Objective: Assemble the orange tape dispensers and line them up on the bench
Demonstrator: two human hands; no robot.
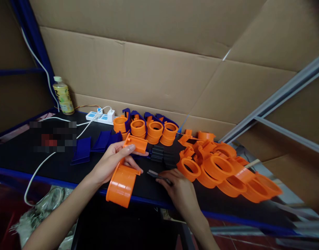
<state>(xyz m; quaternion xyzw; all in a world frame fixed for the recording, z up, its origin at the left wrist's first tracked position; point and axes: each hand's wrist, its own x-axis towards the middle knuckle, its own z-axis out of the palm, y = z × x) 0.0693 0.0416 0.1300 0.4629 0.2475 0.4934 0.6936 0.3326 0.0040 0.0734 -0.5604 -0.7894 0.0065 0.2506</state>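
My left hand (111,162) is closed around an orange plastic tape dispenser frame (122,185), its thumb on the upper flat plate. The frame's wide ring hangs below the fingers, above the front of the black table. In my right hand (180,185) is a slim grey craft knife (159,176), its tip pointing left toward the frame without touching it. Behind the knife lie black ribbed pieces (159,153). To the right of my right hand is a heap of similar orange frames (219,165).
Stacked orange rings with blue parts (155,129) stand along the cardboard wall (138,66). Flat blue pieces (82,150) lie left of my left hand. Farther back are a white power strip (103,118) with cables and a yellow-labelled bottle (63,96). A blurred patch covers the table's left.
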